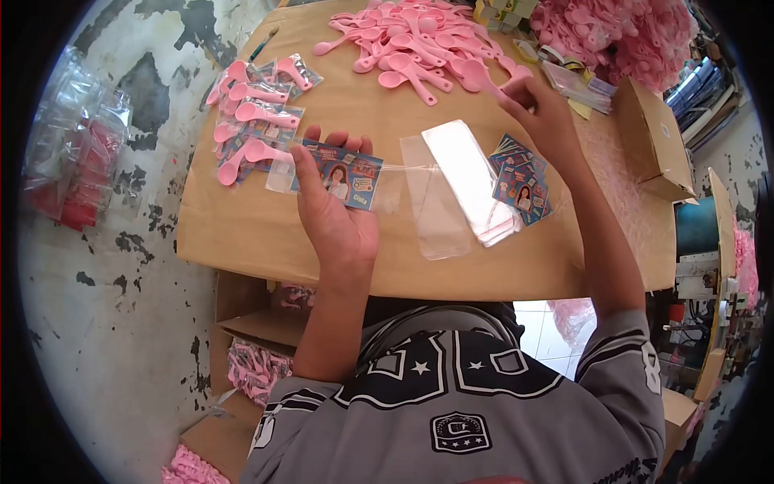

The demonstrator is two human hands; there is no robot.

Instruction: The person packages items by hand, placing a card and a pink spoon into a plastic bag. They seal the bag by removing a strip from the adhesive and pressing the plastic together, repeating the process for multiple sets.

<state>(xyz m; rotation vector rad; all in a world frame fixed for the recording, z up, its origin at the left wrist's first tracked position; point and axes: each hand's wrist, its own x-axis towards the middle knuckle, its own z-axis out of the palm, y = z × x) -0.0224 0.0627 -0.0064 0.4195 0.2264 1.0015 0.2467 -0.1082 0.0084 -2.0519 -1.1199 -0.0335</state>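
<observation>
My left hand (334, 214) holds a clear plastic sleeve (355, 179) with a printed blue card inside it, thumb on top, above the cardboard work surface (242, 242). My right hand (542, 113) reaches to the far pile of loose pink spoons (411, 44) and pinches the handle of one pink spoon (477, 74). A stack of clear empty sleeves (459, 181) lies between my hands. A small stack of printed cards (520, 185) sits below my right wrist.
Packed spoons in sleeves (254, 121) are heaped at the left of the board. A big mass of pink spoons (621, 36) and a cardboard box (657, 141) stand at the far right. Bags of red items (76, 153) lie on the floor at left.
</observation>
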